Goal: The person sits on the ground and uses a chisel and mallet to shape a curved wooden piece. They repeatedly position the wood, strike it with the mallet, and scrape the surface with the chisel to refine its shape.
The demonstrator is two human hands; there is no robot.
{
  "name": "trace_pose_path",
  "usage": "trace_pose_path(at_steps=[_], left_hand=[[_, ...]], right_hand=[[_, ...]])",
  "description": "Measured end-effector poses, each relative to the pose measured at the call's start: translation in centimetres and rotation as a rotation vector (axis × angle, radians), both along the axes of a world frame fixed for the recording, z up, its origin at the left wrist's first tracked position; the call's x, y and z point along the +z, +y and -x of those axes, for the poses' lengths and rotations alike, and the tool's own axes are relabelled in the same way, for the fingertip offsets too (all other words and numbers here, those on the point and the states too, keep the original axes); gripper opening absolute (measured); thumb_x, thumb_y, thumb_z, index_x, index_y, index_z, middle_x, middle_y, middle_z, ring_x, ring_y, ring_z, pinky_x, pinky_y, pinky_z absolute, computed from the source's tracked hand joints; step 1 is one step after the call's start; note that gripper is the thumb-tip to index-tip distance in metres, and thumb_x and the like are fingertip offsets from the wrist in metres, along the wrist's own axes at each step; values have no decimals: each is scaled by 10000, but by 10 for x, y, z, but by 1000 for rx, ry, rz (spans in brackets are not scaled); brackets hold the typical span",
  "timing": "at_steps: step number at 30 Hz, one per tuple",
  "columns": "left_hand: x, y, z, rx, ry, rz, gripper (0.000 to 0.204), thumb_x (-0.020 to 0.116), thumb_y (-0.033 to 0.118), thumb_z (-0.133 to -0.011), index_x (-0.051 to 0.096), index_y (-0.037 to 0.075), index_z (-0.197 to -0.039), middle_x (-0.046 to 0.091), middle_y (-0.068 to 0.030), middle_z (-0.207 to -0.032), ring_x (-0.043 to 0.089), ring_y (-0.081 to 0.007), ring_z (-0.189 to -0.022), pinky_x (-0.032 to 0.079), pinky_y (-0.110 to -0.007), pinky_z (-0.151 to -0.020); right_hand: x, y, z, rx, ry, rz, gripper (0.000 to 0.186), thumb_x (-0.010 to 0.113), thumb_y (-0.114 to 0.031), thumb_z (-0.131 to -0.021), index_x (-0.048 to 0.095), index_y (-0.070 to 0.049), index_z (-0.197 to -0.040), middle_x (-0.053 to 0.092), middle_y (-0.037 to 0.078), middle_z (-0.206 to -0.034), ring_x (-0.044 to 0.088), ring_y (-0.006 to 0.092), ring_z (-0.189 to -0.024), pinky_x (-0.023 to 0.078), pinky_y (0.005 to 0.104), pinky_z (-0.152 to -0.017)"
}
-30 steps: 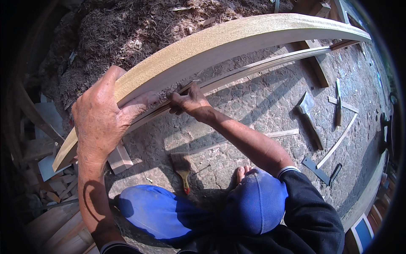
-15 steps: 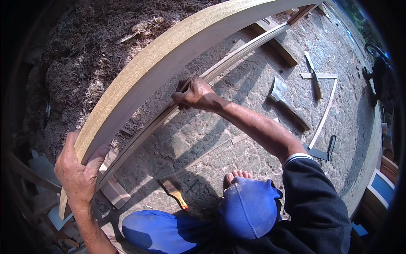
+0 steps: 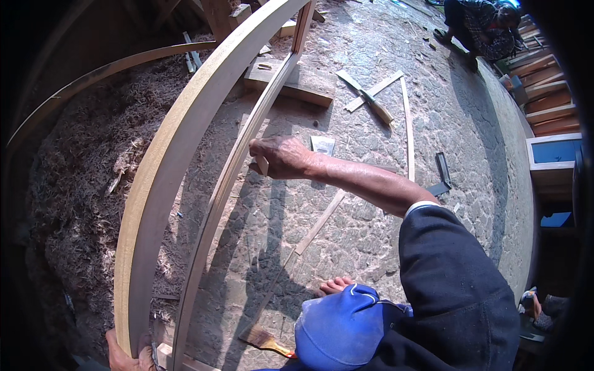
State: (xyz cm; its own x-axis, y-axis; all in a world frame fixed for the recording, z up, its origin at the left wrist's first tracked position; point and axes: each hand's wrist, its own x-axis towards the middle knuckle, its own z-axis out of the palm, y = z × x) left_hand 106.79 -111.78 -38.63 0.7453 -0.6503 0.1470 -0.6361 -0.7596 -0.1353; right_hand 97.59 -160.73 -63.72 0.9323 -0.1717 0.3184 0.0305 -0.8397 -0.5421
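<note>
A large curved wooden frame [image 3: 176, 120] stands at my left, its pale outer arc bending away from me and a grooved inner rail [image 3: 230, 176] running alongside. My left hand [image 3: 129, 353] is wrapped round the frame's near lower end, partly cut off by the picture's edge. Right beside the inner rail, my right hand [image 3: 281, 157] is closed with the fingers toward the wood. It pinches a small flat tan piece [image 3: 263, 165], perhaps folded sandpaper. Behind my right forearm shows the metal head of a hatchet [image 3: 323, 146]; its handle is mostly covered.
On the rough ground lie a chisel [image 3: 376, 107], thin wooden strips [image 3: 408, 127], a black try square [image 3: 440, 176] and a paintbrush [image 3: 266, 340]. A wooden block [image 3: 294, 88] sits under the frame. Wood shavings [image 3: 80, 216] heap at left. Another person [image 3: 482, 31] crouches far right.
The view has turned, so the frame appears more upright. My right hand has shifted off the dark grip on the rail to just beside it. My left hand keeps hold of the near end.
</note>
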Motion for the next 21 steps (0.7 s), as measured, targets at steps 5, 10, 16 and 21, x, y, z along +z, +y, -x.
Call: trace_pose_path(at_steps=[5, 10, 16, 21], left_hand=[[-2, 9, 11, 118, 105, 38, 616, 824, 370, -723, 619, 83, -1228, 692, -235, -957, 662, -472, -873, 514, -527, -735], [-1, -6, 9, 92, 124, 103, 454, 770, 371, -842, 643, 70, -1158, 698, -186, -929, 671, -415, -855, 519, -474, -746], [-4, -19, -11, 181, 248, 242, 428, 791, 261, -824, 594, 12, -1111, 677, -190, -901, 656, -400, -835, 508, -422, -777], [-5, -14, -17, 118, 283, 323, 354, 754, 184, -828, 605, 18, -1103, 671, -159, -907, 633, -297, -819, 503, -366, -800]], right_hand=[[-58, 113, 83, 150, 265, -95, 270, 637, -251, -970, 541, -80, -1157, 642, 116, -997, 703, 340, -826, 565, 457, -605], [-75, 152, 142, 324, 277, -239, 449, 601, -176, -952, 475, -55, -1366, 646, 143, -1112, 702, 319, -954, 595, 428, -702], [-83, 153, 176, 289, 344, -204, 390, 566, -204, -944, 516, -49, -1298, 681, 163, -1085, 712, 348, -974, 589, 455, -728], [-61, 135, 163, 245, 817, 136, 152, 643, -161, -786, 702, -62, -885, 710, 170, -771, 733, 350, -757, 573, 487, -655]])
